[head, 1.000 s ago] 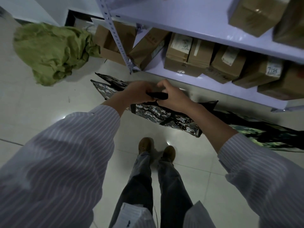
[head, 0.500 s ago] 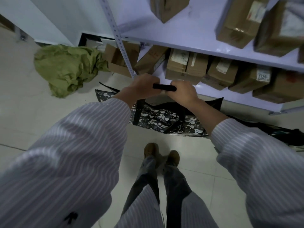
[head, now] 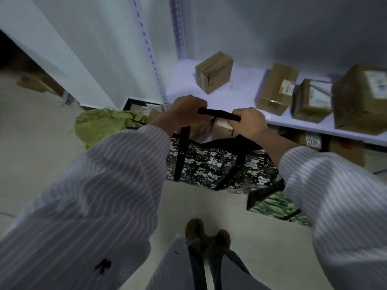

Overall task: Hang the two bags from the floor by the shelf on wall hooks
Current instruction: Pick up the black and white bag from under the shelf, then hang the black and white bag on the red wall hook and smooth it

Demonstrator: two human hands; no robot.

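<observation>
1. Both hands are curled tight around one black handle [head: 217, 115]. The left hand [head: 184, 114] grips its left end and the right hand [head: 250, 122] grips its right end.
2. That handle is a soft, padded tube of dark cloth. Two flat black straps [head: 181, 153] run down from it to the bag.
3. A black bag [head: 219, 166] hangs under the hands, off the floor. It looks shiny and smooth, with little white cartoon bears and bows printed all over it. Its top is open and dark inside.
4. A second bag [head: 276, 208] lies flat on the pale floor at about 4 o'clock from the first one. It has a green blotchy pattern and a black edge, and the right sleeve [head: 335, 195] hides part of it.
5. Both sleeves are thin cloth with fine white stripes.
6. A white metal shelf [head: 236, 95] sits at 12 o'clock from the hands. Its post [head: 150, 57] has a row of small holes.
7. Brown cardboard boxes [head: 214, 72] stand on the shelf, some with white paper labels and clear tape. More boxes sit underneath.
8. A crumpled green cloth [head: 104, 124] lies in a soft heap on the floor at 9 o'clock from the hands.
9. Two brown shoes [head: 207, 233] stand at 6 o'clock, side by side on the smooth tile.
</observation>
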